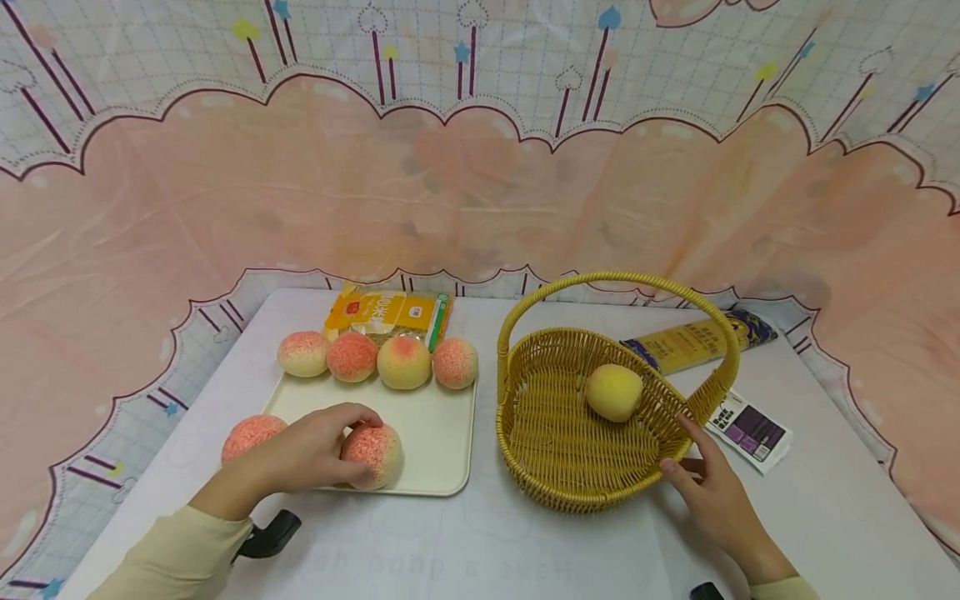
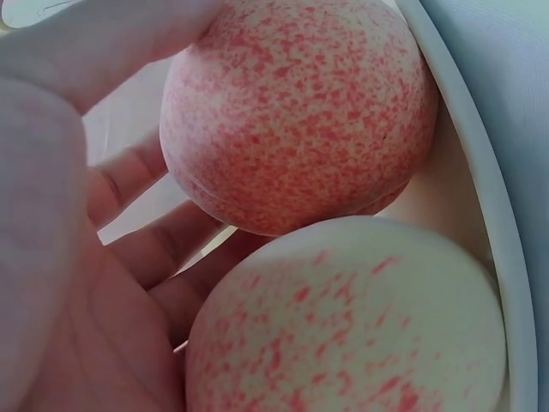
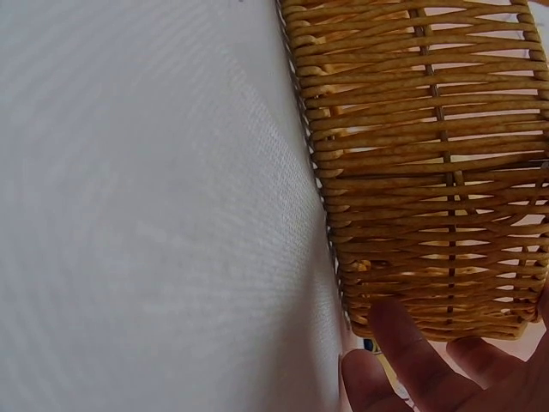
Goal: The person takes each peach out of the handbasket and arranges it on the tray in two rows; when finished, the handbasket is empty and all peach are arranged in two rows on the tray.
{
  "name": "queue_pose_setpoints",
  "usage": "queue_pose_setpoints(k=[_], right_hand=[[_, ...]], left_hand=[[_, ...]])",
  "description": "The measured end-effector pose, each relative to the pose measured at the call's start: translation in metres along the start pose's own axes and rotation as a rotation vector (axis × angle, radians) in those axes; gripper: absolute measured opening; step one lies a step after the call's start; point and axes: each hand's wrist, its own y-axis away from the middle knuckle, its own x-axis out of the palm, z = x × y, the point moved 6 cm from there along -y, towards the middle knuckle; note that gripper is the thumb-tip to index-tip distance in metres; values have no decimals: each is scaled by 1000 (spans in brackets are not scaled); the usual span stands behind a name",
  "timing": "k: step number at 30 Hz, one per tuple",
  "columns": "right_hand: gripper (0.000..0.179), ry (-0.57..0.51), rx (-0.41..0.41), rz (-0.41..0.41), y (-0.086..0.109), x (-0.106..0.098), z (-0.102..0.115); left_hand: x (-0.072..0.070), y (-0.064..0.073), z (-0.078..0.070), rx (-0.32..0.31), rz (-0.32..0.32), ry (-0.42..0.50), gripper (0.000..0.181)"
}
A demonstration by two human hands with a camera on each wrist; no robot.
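Observation:
My left hand (image 1: 318, 454) curls its thumb and fingers round a pink-speckled peach (image 1: 375, 456) at the front of the cream tray (image 1: 450, 467). In the left wrist view this peach (image 2: 300, 112) sits between thumb and fingers, against another peach (image 2: 343, 326) by the palm. That second peach (image 1: 251, 435) lies at the tray's front left, partly behind my wrist. On the right, my right hand (image 1: 708, 492) grips the side of a yellow wicker basket (image 1: 573, 496) near its handle foot. A yellow peach (image 1: 615, 392) lies inside. The right wrist view shows fingertips (image 3: 399, 330) against the weave.
Several peaches (image 1: 405, 362) stand in a row along the tray's far edge. Behind them lies an orange food packet (image 1: 390, 312). A long gold packet (image 1: 682, 343) and a white-and-purple packet (image 1: 750, 432) lie behind and right of the basket. A patterned curtain hangs behind the table.

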Motion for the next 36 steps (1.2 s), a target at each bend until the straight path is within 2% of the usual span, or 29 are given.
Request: queue_pose_setpoints(k=[8, 11, 20, 28, 36], right_hand=[[65, -1, 4, 0, 0, 0, 0], [65, 3, 6, 2, 0, 0, 0], [65, 3, 3, 2, 0, 0, 0], [64, 0, -8, -6, -1, 0, 1], [64, -12, -17, -7, 0, 0, 2]], left_hand=[[2, -2, 2, -42, 27, 56, 53], [2, -2, 1, -36, 24, 62, 54], [2, -3, -1, 10, -20, -60, 60], [1, -1, 1, -3, -30, -62, 59], [0, -1, 0, -9, -9, -45, 59]])
